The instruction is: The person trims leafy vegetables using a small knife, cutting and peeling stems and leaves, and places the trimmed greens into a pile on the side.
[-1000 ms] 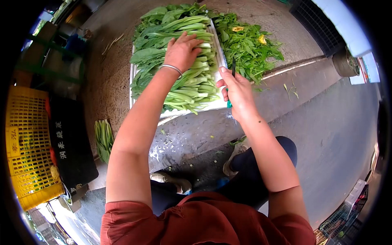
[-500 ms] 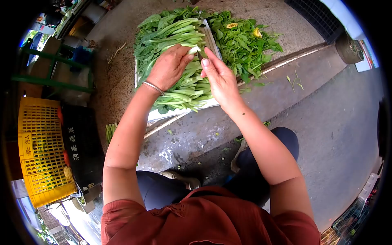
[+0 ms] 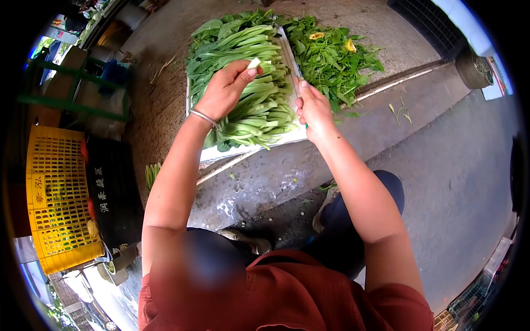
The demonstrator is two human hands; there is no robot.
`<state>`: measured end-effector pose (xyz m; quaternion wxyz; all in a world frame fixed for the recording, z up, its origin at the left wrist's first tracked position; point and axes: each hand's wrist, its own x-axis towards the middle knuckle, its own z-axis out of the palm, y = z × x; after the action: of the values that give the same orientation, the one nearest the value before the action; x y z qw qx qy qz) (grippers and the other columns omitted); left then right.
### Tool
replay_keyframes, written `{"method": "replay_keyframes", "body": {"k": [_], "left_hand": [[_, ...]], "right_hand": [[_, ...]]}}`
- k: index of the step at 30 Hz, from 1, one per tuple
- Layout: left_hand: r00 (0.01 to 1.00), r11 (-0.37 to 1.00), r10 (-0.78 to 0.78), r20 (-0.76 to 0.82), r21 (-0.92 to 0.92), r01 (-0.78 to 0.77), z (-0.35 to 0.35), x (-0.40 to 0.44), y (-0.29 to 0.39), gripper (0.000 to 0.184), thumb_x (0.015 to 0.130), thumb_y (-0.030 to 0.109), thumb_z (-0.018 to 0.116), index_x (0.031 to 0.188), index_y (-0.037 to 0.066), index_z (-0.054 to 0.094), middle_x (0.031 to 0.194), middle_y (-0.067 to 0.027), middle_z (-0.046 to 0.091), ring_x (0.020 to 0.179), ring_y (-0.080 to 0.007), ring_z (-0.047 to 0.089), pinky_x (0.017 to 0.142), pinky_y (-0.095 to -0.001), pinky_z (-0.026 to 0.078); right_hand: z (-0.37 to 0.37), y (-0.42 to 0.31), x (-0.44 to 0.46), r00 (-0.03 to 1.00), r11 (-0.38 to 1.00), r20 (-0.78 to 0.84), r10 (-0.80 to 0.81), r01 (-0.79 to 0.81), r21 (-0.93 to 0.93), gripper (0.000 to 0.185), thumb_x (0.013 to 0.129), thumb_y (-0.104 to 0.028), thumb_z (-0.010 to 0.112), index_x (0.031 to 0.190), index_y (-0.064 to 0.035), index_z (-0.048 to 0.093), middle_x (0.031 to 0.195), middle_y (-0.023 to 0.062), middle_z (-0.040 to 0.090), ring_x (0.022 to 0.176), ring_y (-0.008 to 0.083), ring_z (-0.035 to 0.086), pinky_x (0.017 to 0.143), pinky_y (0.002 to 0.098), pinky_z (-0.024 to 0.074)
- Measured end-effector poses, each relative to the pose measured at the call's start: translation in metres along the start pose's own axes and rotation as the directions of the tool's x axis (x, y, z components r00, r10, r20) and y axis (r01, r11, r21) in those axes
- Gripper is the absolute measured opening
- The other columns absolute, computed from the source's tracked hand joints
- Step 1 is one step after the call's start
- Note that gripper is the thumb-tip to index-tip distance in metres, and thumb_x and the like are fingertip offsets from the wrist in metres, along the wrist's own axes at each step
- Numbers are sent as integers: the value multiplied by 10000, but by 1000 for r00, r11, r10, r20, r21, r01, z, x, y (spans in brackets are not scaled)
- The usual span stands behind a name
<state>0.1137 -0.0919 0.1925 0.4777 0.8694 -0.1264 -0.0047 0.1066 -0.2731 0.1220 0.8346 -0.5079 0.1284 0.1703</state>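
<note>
My left hand [image 3: 223, 91] is closed around a leafy green stalk [image 3: 254, 63], whose pale cut end sticks out past the thumb. Beneath this hand, long green stalks [image 3: 268, 116] lie in rows, cut ends to the right and leaves to the left, in a white tray [image 3: 298, 134]. Over the tray's right edge, my right hand [image 3: 316, 110] grips a small knife [image 3: 296, 70]; its thin blade points up and away, and most of the handle is hidden in the fingers. The two hands are apart.
A heap of loose green leaves [image 3: 331, 66] with yellow bits lies right of the tray. At the left stand a yellow plastic crate [image 3: 61, 198] and a black crate [image 3: 113, 190]. A black grate [image 3: 428, 27] and a round pot [image 3: 473, 66] are at the far right.
My right hand has moved right and down, away from the stalk's end, and the knife blade now shows. My left hand has shifted slightly left, still holding the stalk.
</note>
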Motion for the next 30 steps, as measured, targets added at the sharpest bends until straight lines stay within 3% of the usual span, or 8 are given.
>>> {"method": "replay_keyframes", "body": {"k": [2, 3, 6, 7, 11, 22, 26, 30], "left_hand": [[994, 927, -104, 32, 366, 85, -3, 13, 0, 329, 803, 329, 624, 1001, 67, 598, 876, -65, 598, 827, -168, 538, 730, -292, 429], [997, 804, -77, 7, 592, 58, -2, 22, -4, 550, 674, 380, 715, 1087, 51, 560, 964, -157, 597, 930, -315, 548, 837, -354, 431], [990, 573, 138, 8, 815, -86, 7, 41, -35, 700, 615, 424, 741, 1177, 77, 510, 1022, -162, 580, 1033, -299, 501, 867, -355, 424], [998, 499, 57, 6, 866, -34, 13, 46, -39, 818, 558, 451, 765, 1235, 99, 470, 1116, -151, 545, 1100, -294, 450, 890, -346, 415], [971, 553, -199, 136, 833, -4, 10, 67, -39, 886, 500, 476, 767, 1236, 82, 473, 1169, -162, 514, 1091, -343, 441, 945, -377, 373], [949, 425, -212, 234, 896, -126, 1, 63, -37, 887, 492, 438, 779, 1227, 59, 459, 1185, -188, 483, 1118, -336, 431, 964, -380, 352], [958, 644, -138, 250, 758, -104, -6, 47, -50, 801, 524, 313, 791, 1211, 117, 429, 1179, -189, 508, 1113, -311, 470, 921, -387, 391], [987, 764, -95, 130, 645, -12, -11, 32, -49, 598, 554, 231, 772, 1060, 157, 462, 956, -139, 619, 851, -319, 599, 740, -375, 477]], "right_hand": [[-1, -5, 0, 997, 998, -48, 62, -62, -6, 334, 893, -379, 489, 1080, -104, 520, 616, -33, 426, 471, 52, 342, 388, 193, 263], [-1, -5, -1, 995, 997, -71, 76, -74, 28, 317, 892, -390, 485, 1030, -106, 507, 617, -28, 433, 472, 54, 348, 389, 196, 265], [1, -9, -4, 993, 992, -77, 88, -81, 100, 323, 879, -429, 488, 918, -109, 472, 615, -15, 451, 468, 58, 363, 393, 205, 270], [3, -12, -6, 994, 992, -56, 92, -87, 90, 332, 875, -436, 492, 924, -109, 470, 611, -13, 450, 465, 59, 362, 395, 206, 271], [3, -13, -8, 995, 992, -47, 93, -88, 88, 356, 858, -454, 510, 938, -110, 468, 601, -13, 445, 455, 59, 358, 401, 205, 271], [13, 17, 6, 954, 944, 112, 278, -293, 153, 257, 806, -209, 548, 1019, -71, 511, 805, 51, 591, 553, 100, 488, 445, 243, 283], [20, 26, 15, 957, 943, 143, 253, -277, 186, 276, 782, -142, 534, 1039, -77, 459, 987, 53, 560, 773, 148, 613, 444, 238, 279], [26, 27, 16, 970, 968, 130, 208, -223, 117, 369, 828, -141, 491, 1174, -87, 376, 1038, 74, 581, 813, 125, 598, 453, 207, 278]]}}
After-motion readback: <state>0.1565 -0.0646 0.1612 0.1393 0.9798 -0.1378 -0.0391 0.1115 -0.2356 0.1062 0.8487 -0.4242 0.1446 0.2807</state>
